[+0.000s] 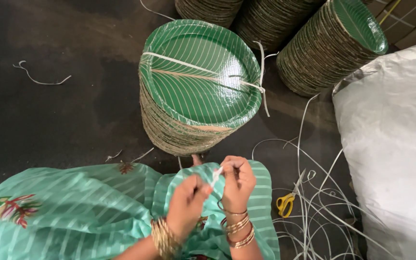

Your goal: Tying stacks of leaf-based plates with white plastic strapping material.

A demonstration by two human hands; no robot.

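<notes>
Strap piece pinched between both my hands: left hand, right hand, both closed on it. Tied plate stack sits just ahead. Next move likely needs the strap kept taut.

Dark floor, stained and patchy, with a paler, dusty band across the upper left. Loose white strap offcuts lie on it here and there. More stacks of green leaf-pattern paper plates stand along the top edge, tilted on their sides. A large white woven sack fills the right side (surface creased, slightly glossy). Cardboard shows in the top right corner. Light is even and soft; no walls or windows in view.
</notes>
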